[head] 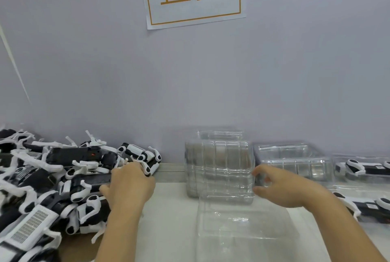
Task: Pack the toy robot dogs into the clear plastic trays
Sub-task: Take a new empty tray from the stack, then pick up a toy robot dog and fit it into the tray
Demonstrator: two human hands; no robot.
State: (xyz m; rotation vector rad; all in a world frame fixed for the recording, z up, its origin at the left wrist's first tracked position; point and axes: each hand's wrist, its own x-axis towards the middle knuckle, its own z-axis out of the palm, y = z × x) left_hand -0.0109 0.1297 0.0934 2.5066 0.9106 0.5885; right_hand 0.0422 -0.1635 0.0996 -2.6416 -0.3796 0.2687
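Gripping a toy robot dog [147, 159] at the pile's edge, the left hand [128, 185] curls knuckles-up; the right hand [282, 188] reaches toward the clear tray stack [219, 169], fingers loosely spread, holding nothing.

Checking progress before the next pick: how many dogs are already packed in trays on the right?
2 visible: one packed dog in the far-right tray by the wall, another packed dog nearer, just behind the right forearm. Both are cut by the frame edge; more may lie beyond.

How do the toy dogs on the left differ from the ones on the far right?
The left dogs lie loose in a tangled heap on the table; the right dogs each lie apart inside clear trays. The left hand is reaching into the left dogs; no hand touches the right dogs. Both groups are black and white.
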